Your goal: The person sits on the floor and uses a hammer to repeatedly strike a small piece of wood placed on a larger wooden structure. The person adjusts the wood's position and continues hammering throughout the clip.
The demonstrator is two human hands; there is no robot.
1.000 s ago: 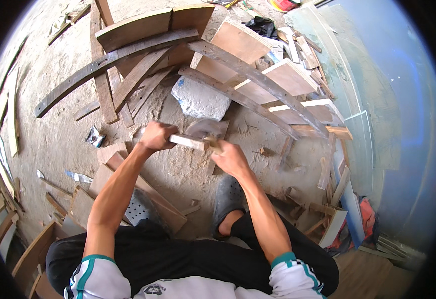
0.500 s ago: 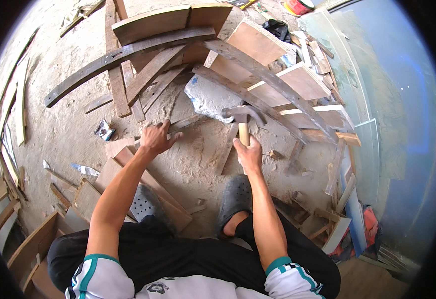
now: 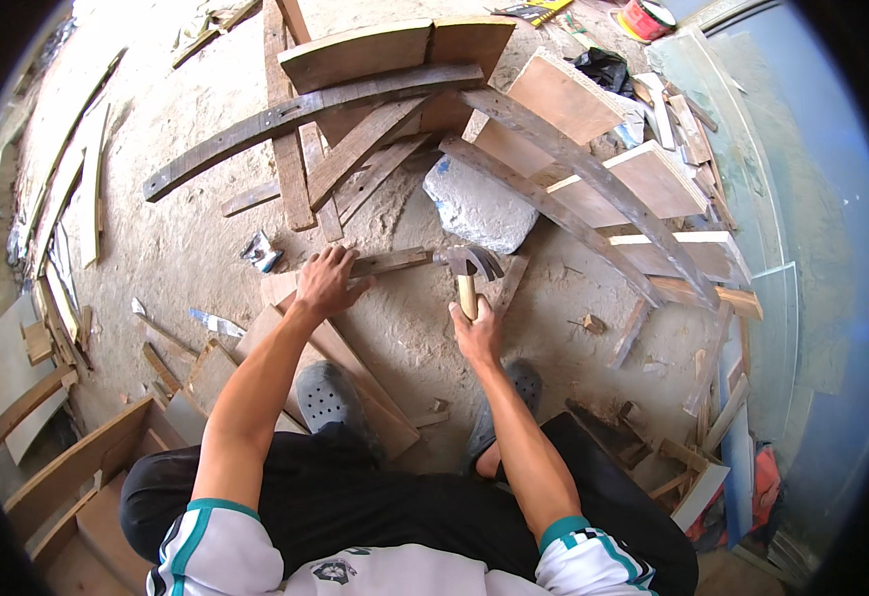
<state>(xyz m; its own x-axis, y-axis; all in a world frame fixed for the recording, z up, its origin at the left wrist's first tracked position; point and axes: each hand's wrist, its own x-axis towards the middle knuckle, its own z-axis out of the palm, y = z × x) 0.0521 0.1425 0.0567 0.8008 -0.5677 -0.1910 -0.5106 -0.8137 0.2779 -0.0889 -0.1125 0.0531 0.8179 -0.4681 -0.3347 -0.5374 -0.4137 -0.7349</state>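
Note:
My right hand is closed around the pale wooden handle of a claw hammer. The hammer's dark metal head is beside the right end of a narrow wooden strip, touching or nearly touching it. Over the strip's left end lies my left hand, fingers bent around it and thumb out to the side. A whitish stone block rests on the ground just beyond the hammer. Under my left forearm are several flat boards.
Beyond the stone stands a curved wooden frame with panels. Its slanted rails reach to the right. A small wood offcut lies right of the hammer. Bluish sheets line the right side; a wooden box-like piece sits lower left.
The view has shifted, so the scene sits further right. The hammer has moved left and nearer, from the stone's edge to the strip's end. The strip has come away from the stone.

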